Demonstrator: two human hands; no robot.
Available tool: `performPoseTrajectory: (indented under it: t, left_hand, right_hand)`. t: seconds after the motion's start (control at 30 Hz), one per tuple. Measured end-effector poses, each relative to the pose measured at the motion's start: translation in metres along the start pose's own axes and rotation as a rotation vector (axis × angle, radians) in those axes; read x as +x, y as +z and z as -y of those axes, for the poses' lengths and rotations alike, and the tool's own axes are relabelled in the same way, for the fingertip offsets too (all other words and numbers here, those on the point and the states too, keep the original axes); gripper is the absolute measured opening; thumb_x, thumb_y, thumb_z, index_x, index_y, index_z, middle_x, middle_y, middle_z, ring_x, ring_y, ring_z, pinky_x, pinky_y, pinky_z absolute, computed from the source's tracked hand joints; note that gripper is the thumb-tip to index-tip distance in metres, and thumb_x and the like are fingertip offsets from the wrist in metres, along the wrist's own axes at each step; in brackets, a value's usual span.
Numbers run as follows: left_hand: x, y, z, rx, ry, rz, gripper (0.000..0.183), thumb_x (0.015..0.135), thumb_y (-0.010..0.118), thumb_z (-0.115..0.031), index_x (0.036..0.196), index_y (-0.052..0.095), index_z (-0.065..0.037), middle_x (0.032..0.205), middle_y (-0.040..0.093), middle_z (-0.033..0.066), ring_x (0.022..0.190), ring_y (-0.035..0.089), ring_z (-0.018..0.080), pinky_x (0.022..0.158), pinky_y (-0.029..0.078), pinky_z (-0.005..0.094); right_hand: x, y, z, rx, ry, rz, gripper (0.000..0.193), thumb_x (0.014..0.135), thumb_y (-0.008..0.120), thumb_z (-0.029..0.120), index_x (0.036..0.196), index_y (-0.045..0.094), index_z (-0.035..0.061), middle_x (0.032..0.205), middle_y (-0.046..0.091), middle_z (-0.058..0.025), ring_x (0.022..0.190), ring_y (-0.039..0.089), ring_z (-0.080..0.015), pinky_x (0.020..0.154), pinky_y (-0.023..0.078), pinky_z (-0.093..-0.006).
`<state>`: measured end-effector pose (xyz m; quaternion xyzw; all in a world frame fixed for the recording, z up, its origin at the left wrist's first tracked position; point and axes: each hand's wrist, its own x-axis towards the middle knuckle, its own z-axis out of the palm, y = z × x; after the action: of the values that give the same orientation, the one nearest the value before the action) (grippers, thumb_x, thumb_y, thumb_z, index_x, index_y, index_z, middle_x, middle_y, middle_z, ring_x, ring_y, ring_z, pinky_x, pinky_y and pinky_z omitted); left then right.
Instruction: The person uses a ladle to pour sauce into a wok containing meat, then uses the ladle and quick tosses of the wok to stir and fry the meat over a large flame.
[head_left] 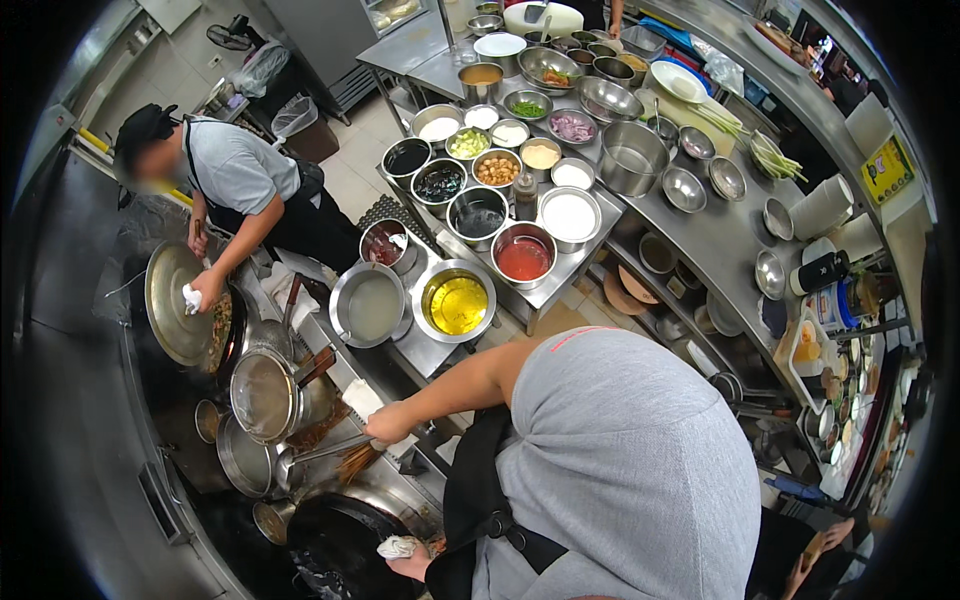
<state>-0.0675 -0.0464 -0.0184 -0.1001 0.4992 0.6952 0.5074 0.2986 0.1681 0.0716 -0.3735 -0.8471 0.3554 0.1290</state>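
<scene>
My right hand [388, 423], at the end of my bare outstretched arm, is closed round the long handle of a metal ladle [328, 450]. The ladle's head is at the rim of a metal pot [243, 458]. Lower down, my left hand [412, 562] grips a folded white cloth [398, 547] at the edge of a black wok [335, 535]. Whether a wok handle lies under the cloth is hidden. A bamboo brush [357, 462] lies just below the ladle handle. Beyond it, a round strainer [265, 395] with a wooden handle sits over another pot.
A co-worker [240, 165] at the left tilts a large round metal pan [182, 305] beside a wok of food. Behind my right arm stand pots of yellow oil [458, 303] and cloudy liquid [370, 305]. Several ingredient containers [497, 168] crowd the steel counter [700, 250].
</scene>
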Motion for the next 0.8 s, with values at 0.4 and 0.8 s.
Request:
performPoseTrajectory:
  t: [0.4,0.8]
  left_hand:
    - [-0.026,0.036,0.035,-0.343,0.138,-0.014,0.034,0.094,0.041,-0.034,0.1,0.062,-0.008,0.096,0.066,0.0083,0.081,0.064,0.0274,0.074,0.055,0.043]
    - [-0.179,0.033,0.106,-0.006,0.24,-0.257,0.032,0.082,0.065,-0.018,0.105,0.058,0.003,0.09,0.062,0.0064,0.076,0.064,0.0208,0.069,0.051,0.0328]
  right_hand:
    - [-0.036,-0.002,0.003,0.369,0.067,0.04,0.038,0.083,0.058,0.015,0.119,0.054,0.003,0.083,0.066,-0.0196,0.07,0.065,-0.0288,0.065,0.052,-0.0391]
    - [-0.001,0.009,-0.035,-0.24,-0.073,-0.06,0.028,0.088,0.061,0.027,0.092,0.058,-0.001,0.067,0.06,-0.0266,0.068,0.061,-0.0449,0.058,0.047,-0.0503]
